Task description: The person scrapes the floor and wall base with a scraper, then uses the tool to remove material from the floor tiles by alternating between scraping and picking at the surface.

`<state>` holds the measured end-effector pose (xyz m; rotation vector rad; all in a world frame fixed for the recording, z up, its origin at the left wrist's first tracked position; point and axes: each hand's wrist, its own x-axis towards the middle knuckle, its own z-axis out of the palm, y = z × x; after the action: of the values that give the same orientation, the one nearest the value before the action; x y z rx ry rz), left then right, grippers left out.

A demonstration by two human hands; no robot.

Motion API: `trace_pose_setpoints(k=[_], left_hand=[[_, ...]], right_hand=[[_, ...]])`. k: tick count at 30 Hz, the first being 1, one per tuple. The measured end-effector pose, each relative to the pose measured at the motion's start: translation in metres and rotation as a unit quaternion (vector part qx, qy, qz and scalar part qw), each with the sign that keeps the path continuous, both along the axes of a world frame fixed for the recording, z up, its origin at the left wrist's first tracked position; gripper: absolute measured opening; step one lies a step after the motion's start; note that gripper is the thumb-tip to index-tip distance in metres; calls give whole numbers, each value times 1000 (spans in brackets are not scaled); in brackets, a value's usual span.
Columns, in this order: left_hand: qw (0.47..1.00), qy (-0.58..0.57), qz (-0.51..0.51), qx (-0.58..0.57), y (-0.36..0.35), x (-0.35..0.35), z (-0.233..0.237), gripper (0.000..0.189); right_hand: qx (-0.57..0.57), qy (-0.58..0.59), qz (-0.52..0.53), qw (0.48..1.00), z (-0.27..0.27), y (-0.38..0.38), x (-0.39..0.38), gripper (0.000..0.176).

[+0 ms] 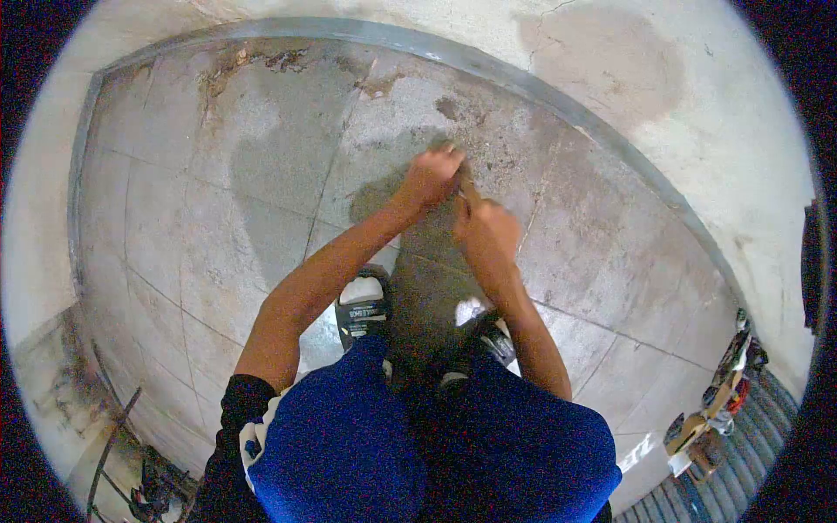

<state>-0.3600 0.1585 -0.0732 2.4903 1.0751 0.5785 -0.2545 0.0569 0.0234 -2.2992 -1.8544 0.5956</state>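
Both arms reach forward over the grey tiled floor (288, 174). My right hand (490, 234) is closed around a short brown stick-like piece (470, 187), which looks like wood and slants up toward my other hand. My left hand (433, 177), with fingers curled, is at the far end of that piece and seems to grip it there. The fingers hide most of that end, so its exact kind cannot be made out. Crumbly, stained floor with small debris (493, 157) lies just beyond my hands.
A pale wall with a grey skirting (523, 78) curves round the floor. My knees (340, 427) and sandalled feet (364, 301) are below my hands. Assorted items (697, 427) lie by corrugated sheeting (758, 444) at right; dark rods (113, 444) stand at lower left.
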Motion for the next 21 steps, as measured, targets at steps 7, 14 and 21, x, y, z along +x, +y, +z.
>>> trace_pose_setpoints(k=[7,14,21], left_hand=[[994,44,-17,-101,-44,27,-10,16],[993,14,-67,-96,-52,15,-5,18],[996,-9,-36,-81,-19,13,4,12]], right_hand=[[-54,-21,-18,998,22,-15,16,29],[-82,-17,-5,996,52,-17,13,20],[-16,-16,-6,1000,27,12,12,19]])
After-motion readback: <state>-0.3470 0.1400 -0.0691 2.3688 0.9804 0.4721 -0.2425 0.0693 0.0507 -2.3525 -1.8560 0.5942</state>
